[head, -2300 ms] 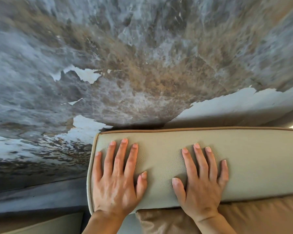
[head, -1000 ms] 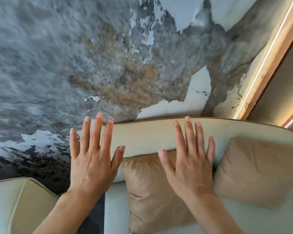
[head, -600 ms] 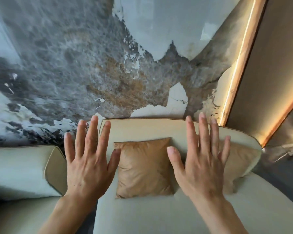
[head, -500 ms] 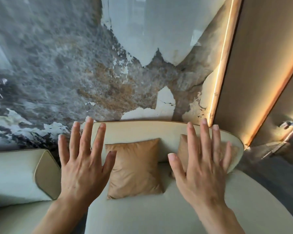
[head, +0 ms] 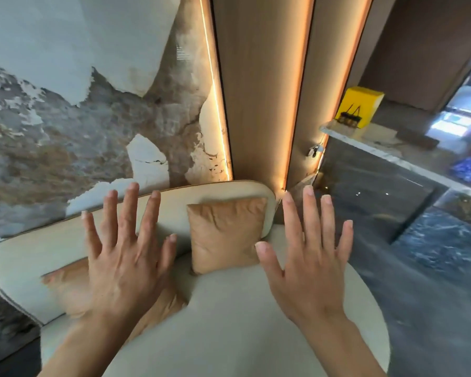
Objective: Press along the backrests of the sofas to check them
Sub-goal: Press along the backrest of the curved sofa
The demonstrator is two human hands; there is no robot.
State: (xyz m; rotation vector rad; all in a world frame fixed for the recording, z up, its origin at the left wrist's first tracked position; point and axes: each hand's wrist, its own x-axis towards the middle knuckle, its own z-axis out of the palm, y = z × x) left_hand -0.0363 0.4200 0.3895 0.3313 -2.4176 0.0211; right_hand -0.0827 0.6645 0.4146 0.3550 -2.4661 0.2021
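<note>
**Hands lifted off the backrest, between presses**

Both hands have come away from the cream backrest [head: 65,240], where they lay flat a couple of seconds ago, and the view has swung toward the rounded end of the sofa. The left hand [head: 125,265] and right hand [head: 307,268] are raised in the air, palms forward, fingers spread, holding nothing and well apart from each other.

Landmark: the upright tan cushion [head: 226,235].
- The backrest runs behind this cushion, curving along the marbled wall [head: 52,137] and ending just beside the lit wooden panel [head: 259,91].
- The left hand hovers on the far side of the cushion from the panel, in front of the backrest and above a second tan cushion [head: 63,287], which is partly hidden and blurred.
- The right hand hovers on the panel side, past the sofa's rounded end, above the seat edge [head: 242,322].

Progress, as a judgement: one stretch of backrest has been pressed. The section behind the cushions and the rounded end appear unpressed. No contact is made at present; whether other sofas remain cannot be determined.
</note>
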